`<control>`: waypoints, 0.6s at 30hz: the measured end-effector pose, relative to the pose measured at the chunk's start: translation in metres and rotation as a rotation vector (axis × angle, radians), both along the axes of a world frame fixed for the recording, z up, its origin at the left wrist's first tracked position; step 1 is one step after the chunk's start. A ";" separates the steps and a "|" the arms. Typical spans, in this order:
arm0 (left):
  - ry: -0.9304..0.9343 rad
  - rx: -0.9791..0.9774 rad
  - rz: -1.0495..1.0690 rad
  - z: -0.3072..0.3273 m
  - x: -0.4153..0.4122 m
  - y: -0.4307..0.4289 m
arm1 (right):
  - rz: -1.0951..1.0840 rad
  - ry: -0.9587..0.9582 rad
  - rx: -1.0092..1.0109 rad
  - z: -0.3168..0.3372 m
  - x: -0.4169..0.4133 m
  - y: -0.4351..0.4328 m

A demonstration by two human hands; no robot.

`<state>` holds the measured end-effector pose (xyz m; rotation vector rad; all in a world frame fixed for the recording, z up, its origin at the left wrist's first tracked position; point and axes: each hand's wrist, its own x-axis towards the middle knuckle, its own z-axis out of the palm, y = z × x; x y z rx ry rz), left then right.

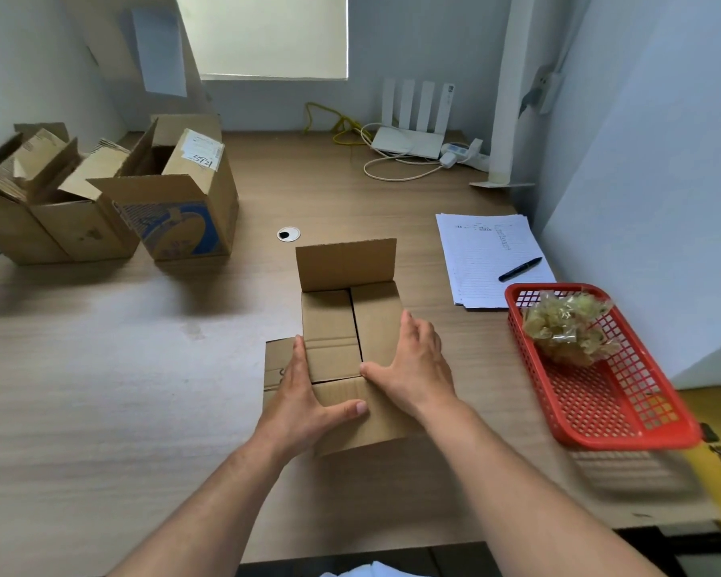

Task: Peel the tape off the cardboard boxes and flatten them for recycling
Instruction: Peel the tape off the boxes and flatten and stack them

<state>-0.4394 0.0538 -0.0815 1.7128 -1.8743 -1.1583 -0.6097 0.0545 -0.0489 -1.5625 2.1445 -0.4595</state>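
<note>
1. Small brown corrugated cardboard box (329, 322) sits on the light wood-grain table (121, 389), between the person's two hands and directly ahead of both forearms.
2. Left hand (304, 393): palm against the box's left side, fingers straight and pointing away from the body, thumb spread rightward across the near flap. Flat contact; no finger is curled round anything.
3. Right hand (413, 364): laid palm-down on the box's right top flap, fingers straight and together, thumb stretched left to the middle seam. It presses and does not clasp.
4. Both forearms reach forward and converge on the box.
5. Box state: the far flap stands upright beyond the fingertips. Two inner flaps lie folded in with a dark seam between them. One side flap lies flat on the table just outside the left hand.
6. Right of the right hand, apart from the box: red plastic mesh basket (625, 441) holding a crumpled wad of clear tape (567, 331).
7. Beyond the right hand: stack of lined white paper sheets (475, 260) with a black pen (519, 269) on top.
8. Well beyond and left of the left hand: cluster of open brown cardboard boxes (59, 226), plus a blue-printed open cardboard box (175, 222).
</note>
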 end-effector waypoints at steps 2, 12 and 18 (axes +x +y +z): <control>-0.015 -0.004 0.002 0.000 0.000 0.001 | 0.018 0.053 -0.018 0.001 0.003 0.001; -0.056 0.002 0.017 0.009 -0.006 0.000 | -0.189 -0.174 -0.446 0.009 -0.022 0.006; -0.317 -0.071 0.089 0.034 -0.033 -0.024 | -0.190 -0.237 -0.506 0.007 -0.031 0.006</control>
